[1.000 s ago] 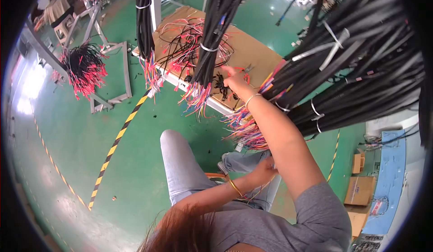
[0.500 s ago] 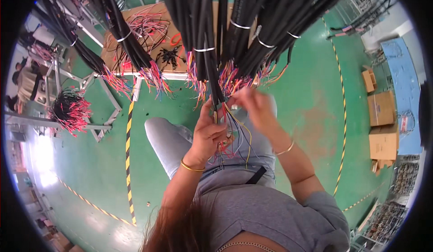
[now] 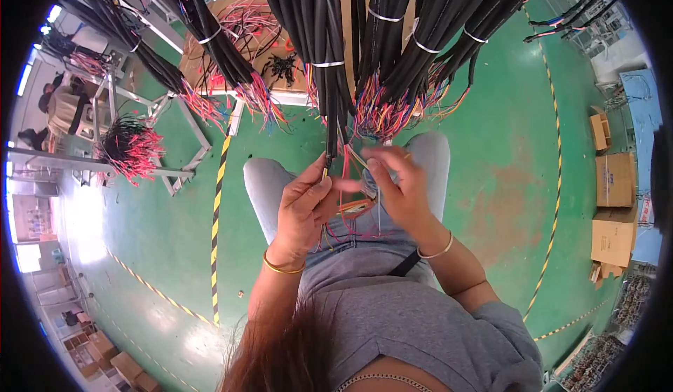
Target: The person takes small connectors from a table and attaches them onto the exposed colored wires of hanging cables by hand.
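A black sheathed cable (image 3: 332, 129) hangs down in front of me, and thin coloured wires (image 3: 342, 188) come out of its lower end. My left hand (image 3: 301, 206) pinches the cable at that end, thumb and forefinger closed around it, with a pale yellow wire end beside the thumb. To its right, my right hand (image 3: 403, 188) has its thumb and forefinger closed on light-coloured wires drawn out sideways from the cable. More loose wires dangle below, between my hands and over my lap. The exact number of wires in each grip is hidden by the fingers.
Thick bundles of black cables (image 3: 392, 48) with white ties hang overhead, their colourful wire ends fanning out. Behind them stands a brown-topped table (image 3: 294, 87) with red wires and small black pieces. Another red-tipped bundle (image 3: 131, 146) lies on a metal frame at left. Cardboard boxes (image 3: 615, 180) stand at right.
My right hand has come down from a blurred, raised position and now grips light-coloured wires. My left hand stays at the cable end. The whole view has shifted slightly.
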